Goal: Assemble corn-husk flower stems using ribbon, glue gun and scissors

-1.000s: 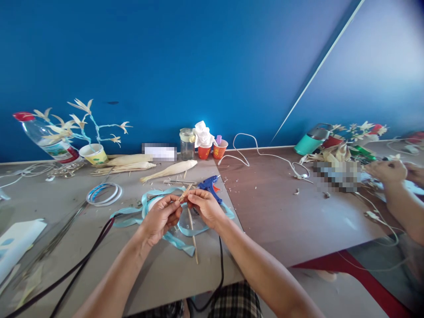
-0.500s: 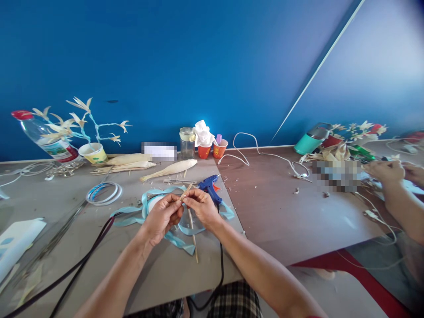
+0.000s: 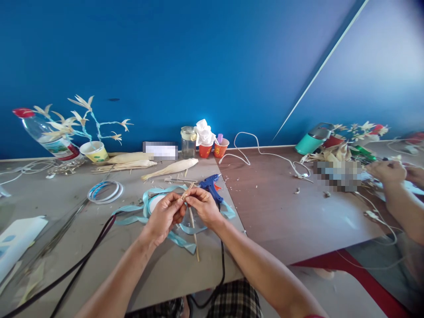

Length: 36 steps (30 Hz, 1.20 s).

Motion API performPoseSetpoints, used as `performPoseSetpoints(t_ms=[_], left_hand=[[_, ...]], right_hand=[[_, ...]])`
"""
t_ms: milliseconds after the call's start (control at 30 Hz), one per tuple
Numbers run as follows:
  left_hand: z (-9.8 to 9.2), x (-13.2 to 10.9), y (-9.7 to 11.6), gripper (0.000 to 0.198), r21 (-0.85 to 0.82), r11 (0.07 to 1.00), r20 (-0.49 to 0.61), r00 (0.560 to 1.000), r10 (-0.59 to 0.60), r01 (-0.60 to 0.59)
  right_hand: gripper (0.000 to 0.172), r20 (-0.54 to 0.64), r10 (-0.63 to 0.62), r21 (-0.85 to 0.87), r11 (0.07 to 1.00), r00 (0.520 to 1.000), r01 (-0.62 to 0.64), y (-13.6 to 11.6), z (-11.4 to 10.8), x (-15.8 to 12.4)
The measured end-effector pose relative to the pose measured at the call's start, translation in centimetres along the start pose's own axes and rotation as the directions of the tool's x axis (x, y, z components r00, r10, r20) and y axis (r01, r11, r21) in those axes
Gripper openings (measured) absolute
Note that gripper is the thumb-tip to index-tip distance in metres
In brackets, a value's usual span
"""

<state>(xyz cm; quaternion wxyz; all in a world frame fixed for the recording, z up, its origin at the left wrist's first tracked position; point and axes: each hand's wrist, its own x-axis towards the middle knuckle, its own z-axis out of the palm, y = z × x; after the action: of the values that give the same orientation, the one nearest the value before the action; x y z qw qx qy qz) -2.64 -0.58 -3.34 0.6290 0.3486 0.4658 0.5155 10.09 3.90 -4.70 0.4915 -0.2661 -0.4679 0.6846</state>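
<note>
Between the fingertips of both hands is a small piece of dried corn husk (image 3: 188,191), pale tan and partly hidden by the fingers. My left hand (image 3: 167,214) pinches it from the left, my right hand (image 3: 203,206) from the right, and the two hands touch. Under them a light blue ribbon (image 3: 181,242) lies loosely curled on the table around its white spool (image 3: 154,203). A thin straw-coloured strip (image 3: 195,240) lies below the hands. Just past my right hand rests a blue glue gun (image 3: 211,185) with an orange trigger.
Pale husk bundles (image 3: 170,169) lie toward the wall. White rings (image 3: 105,192) and thin wires (image 3: 66,227) are at left. Two red paper cups (image 3: 221,148), a glass jar (image 3: 188,143) and a potted husk flower (image 3: 94,152) stand behind. Another person's hand (image 3: 387,171) works at right.
Both hands keep pinching the husk piece in nearly the same place, with only slight finger movement. The whole view has shifted very slightly.
</note>
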Motion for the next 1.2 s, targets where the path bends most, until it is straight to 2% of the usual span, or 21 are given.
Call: performPoseSetpoints(t_ms=[233, 400, 533, 700, 867, 1067, 1200], left_hand=[[-0.1, 0.0, -0.2, 0.029, 0.007, 1.0, 0.045, 0.999, 0.021, -0.022], [0.3, 0.0, -0.2, 0.028, 0.046, 0.998, 0.028, 0.998, 0.051, -0.053], [0.3, -0.1, -0.4, 0.023, 0.2, 0.966, -0.009, 0.986, 0.168, -0.163], [0.4, -0.4, -0.6, 0.019, 0.439, 0.852, -0.044, 0.94, 0.338, -0.285], [0.7, -0.9, -0.8, 0.003, 0.502, 0.791, -0.098, 0.885, 0.454, -0.35], [0.6, -0.9, -1.0, 0.003, 0.516, 0.773, -0.09, 0.873, 0.479, -0.37], [0.7, -0.4, -0.7, 0.01, 0.445, 0.834, -0.079, 0.913, 0.399, -0.326]], right_hand=[[0.025, 0.023, -0.01, -0.012, 1.0, 1.0, 0.01, 0.2, -0.1, 0.0], [0.027, -0.002, -0.039, -0.104, 0.994, 0.999, 0.038, 0.6, -0.3, 0.1], [0.024, 0.015, -0.076, -0.202, 0.976, 0.997, 0.077, 0.6, -0.4, -0.1], [0.015, 0.006, -0.16, -0.332, 0.931, 0.987, 0.153, 0.3, 0.0, -0.6], [0.009, 0.002, -0.219, -0.377, 0.904, 0.976, 0.204, 0.6, 0.3, -0.9], [0.014, -0.009, -0.211, -0.325, 0.925, 0.977, 0.197, 1.0, 0.3, -0.8], [0.015, -0.008, -0.103, -0.203, 0.974, 0.995, 0.1, 0.4, 0.4, -0.5]])
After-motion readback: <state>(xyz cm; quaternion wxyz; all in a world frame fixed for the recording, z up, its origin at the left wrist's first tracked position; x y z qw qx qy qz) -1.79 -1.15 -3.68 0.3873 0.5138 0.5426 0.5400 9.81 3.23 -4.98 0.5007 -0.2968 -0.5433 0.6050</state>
